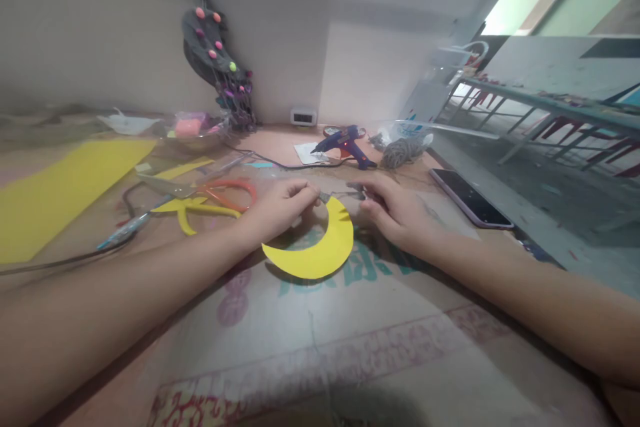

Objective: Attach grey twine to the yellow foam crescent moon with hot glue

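A yellow crescent-shaped cutout (327, 250) lies over the printed sheet on the table, its upper tip covered with grey yarn (325, 197). At that wrapped tip, my left hand (300, 199) is closed, thumb and index finger pinching. My right hand (385, 207) is just to the right of the crescent, fingers curled around grey yarn (357, 188). Part of that yarn is hidden by the fingers. Dark marks cross the crescent near its upper end.
Behind my hands are a blue glue gun (345, 143) and a grey yarn ball (401, 153). At right lies a phone (470, 197). Orange-handled scissors (230, 193), yellow-handled pliers (187, 213) and a yellow sheet (65, 197) are at left. A dark crescent ornament (205, 47) leans against the wall.
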`<state>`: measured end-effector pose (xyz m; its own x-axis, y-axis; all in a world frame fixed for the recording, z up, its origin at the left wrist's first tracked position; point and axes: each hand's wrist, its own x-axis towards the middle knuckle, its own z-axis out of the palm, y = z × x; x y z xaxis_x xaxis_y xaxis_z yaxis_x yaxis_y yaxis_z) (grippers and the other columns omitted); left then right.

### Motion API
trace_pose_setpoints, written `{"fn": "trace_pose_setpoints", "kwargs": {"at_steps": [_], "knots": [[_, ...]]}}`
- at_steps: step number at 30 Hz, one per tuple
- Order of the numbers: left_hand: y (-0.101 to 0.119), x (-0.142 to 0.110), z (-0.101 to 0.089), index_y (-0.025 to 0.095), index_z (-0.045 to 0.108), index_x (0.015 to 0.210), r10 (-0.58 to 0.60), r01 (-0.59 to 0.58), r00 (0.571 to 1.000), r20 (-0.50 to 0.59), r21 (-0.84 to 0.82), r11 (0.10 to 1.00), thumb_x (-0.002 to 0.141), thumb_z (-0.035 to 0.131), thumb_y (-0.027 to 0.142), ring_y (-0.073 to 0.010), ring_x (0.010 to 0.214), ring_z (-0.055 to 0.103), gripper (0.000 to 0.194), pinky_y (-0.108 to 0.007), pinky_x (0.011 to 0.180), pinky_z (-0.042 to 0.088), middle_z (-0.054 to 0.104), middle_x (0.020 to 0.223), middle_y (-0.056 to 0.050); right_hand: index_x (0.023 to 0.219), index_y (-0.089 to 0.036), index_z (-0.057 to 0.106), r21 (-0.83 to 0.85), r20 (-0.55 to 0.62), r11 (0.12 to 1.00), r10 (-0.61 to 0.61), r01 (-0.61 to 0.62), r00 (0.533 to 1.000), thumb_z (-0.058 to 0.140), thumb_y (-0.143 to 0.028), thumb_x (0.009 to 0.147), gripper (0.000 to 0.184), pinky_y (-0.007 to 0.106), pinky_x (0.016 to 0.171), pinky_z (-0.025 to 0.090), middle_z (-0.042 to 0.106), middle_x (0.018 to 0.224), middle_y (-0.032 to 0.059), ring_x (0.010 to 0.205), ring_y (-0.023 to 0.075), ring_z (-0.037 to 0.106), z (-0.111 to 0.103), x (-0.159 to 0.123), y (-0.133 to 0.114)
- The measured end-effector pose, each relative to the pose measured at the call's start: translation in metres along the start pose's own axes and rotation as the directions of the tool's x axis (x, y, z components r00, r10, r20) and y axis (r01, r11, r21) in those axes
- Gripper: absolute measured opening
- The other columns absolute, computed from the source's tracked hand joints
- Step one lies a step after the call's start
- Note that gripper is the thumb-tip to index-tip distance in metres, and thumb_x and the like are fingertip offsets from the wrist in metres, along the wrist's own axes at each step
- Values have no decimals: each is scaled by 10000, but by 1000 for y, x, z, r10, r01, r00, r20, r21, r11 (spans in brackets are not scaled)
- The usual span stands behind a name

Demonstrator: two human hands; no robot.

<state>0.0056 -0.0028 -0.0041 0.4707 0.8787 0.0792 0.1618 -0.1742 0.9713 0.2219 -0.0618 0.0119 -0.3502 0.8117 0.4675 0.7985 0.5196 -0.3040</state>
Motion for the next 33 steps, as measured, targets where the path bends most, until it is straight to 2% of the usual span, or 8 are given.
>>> {"fn": "trace_pose_setpoints", "kwargs": {"at_steps": [4, 13, 17, 25, 33], "knots": [[2, -1, 0, 186, 558, 633, -2, 0, 999, 42, 33, 999, 810, 536, 378, -100, 390, 442, 262, -211, 398, 312, 509, 476, 25, 1158, -159, 560, -132, 45, 987, -88, 94, 995, 390, -381, 962, 342, 298, 688, 411, 621, 909, 85, 784, 197, 568, 2, -3, 1], [2, -3, 0, 187, 568, 667, -11, 6, 997, 80, 56, 998, 823, 525, 379, -100, 416, 451, 251, -209, 415, 331, 553, 520, 23, 1067, -151, 637, -256, 109, 945, -179, 202, 978, 301, -442, 991, 451, 320, 713, 326, 621, 821, 87, 794, 212, 526, 5, 3, 5], [1, -3, 0, 188, 560, 672, -5, -1, 994, 106, 52, 999, 835, 513, 396, -104, 435, 465, 268, -212, 414, 318, 588, 572, 4, 1081, -153, 628, -256, 115, 944, -186, 210, 976, 301, -427, 994, 436, 316, 714, 319, 624, 828, 85, 794, 209, 519, 5, 4, 3], [1, -4, 0, 190, 567, 676, 3, -9, 992, 128, 50, 999, 841, 501, 387, -107, 443, 446, 266, -220, 421, 315, 566, 564, -1, 1074, -151, 630, -288, 118, 932, -196, 222, 973, 370, -386, 983, 361, 308, 704, 317, 638, 830, 81, 788, 201, 531, 7, 3, 5], [-2, -3, -1, 195, 548, 670, -7, 2, 987, 164, 30, 1000, 853, 498, 391, -105, 445, 432, 273, -217, 423, 297, 551, 560, 4, 1072, -157, 641, -288, 130, 934, -180, 211, 975, 378, -387, 981, 360, 310, 700, 326, 658, 849, 87, 788, 204, 546, 8, 4, 4]]}}
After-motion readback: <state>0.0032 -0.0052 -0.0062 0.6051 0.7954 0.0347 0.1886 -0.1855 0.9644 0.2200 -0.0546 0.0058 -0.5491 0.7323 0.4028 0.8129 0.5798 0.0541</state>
